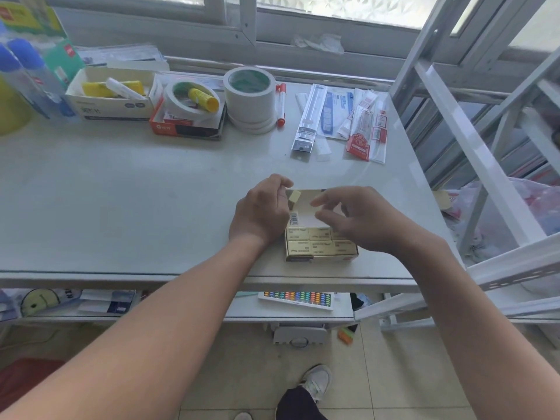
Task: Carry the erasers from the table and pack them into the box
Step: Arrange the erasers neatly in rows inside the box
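A small open cardboard box [306,218] sits near the front edge of the white table [121,192]. Several gold-wrapped erasers [315,242] fill its near half in two rows; the far half shows bare white bottom. My left hand [260,213] hovers at the box's left wall and pinches one pale yellow eraser [294,198] over the far left corner. My right hand [357,219] hangs over the box's right side with fingers spread and nothing in them, hiding part of the erasers.
At the back stand a stack of white tape rolls [250,98], an orange box [188,116] with tape and a glue stick, a white box [112,95], a red marker [281,103] and packaged rulers [342,119]. A white metal rack [485,147] rises on the right.
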